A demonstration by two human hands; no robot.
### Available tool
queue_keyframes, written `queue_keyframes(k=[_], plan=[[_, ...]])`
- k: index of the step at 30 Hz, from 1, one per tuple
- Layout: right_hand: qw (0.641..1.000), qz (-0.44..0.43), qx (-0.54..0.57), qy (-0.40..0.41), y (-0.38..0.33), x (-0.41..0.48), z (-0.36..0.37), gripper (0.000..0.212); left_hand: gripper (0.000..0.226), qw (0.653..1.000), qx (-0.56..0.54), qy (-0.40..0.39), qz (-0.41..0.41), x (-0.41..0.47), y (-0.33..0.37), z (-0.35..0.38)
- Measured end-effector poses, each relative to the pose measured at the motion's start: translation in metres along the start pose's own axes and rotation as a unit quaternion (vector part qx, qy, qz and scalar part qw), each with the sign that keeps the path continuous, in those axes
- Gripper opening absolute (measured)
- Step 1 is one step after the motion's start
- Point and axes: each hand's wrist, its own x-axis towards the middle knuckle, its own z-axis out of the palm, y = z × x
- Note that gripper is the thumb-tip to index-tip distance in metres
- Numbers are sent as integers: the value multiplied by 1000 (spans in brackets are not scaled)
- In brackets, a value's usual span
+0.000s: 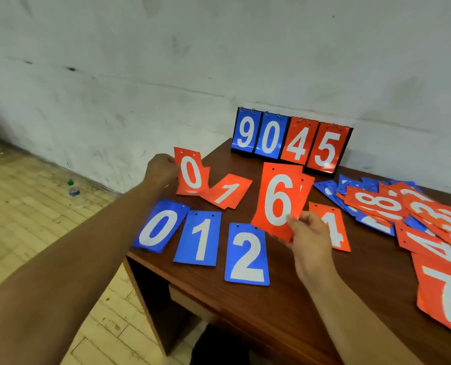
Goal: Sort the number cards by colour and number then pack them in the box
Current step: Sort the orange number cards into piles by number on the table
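Observation:
My left hand grips the left edge of a red 0 card, lifted at the table's far left corner. My right hand pinches the bottom of a red 6 card, held upright with another red card behind it. On the brown table lie a red 1 card, a red 4 card, and a front row of blue 0, blue 1 and blue 2 cards. No box is visible.
A flip scoreboard showing 9 0 4 5 stands at the back against the wall. A loose heap of red and blue cards covers the right side, with a red 7 card nearest. A plastic bottle lies on the floor at left.

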Motion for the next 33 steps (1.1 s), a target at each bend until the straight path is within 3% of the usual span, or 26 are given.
queue_keyframes(k=[6, 9, 13, 15, 17, 20, 22, 29, 33], plan=[[1000, -5, -29, -7, 7, 16, 9, 7, 15, 985, 166, -19, 38, 39, -11, 33], [999, -11, -35, -9, 7, 18, 8, 9, 26, 975, 216, -23, 47, 49, -19, 42], [1000, -3, -18, -20, 3, 17, 10, 10, 29, 971, 210, 17, 113, 33, -5, 43], [999, 9, 7, -30, -1, 15, 14, 12, 27, 981, 132, -33, 138, 8, 18, 41], [998, 23, 38, -45, -6, 10, 19, 12, 32, 984, -12, -147, 101, -27, 40, 42], [995, 36, 67, -67, -12, 2, 23, 10, 44, 925, -163, -342, 0, -79, 56, 51], [995, 33, 55, -72, -14, -6, 22, 8, 39, 904, -186, -385, 2, -101, 58, 61], [998, 6, 57, 1, -23, -20, -7, 15, 28, 935, -236, -262, 33, -134, 50, 63], [998, -13, 62, -7, -27, -27, -17, 9, 39, 958, -205, -201, 25, -140, 44, 60]])
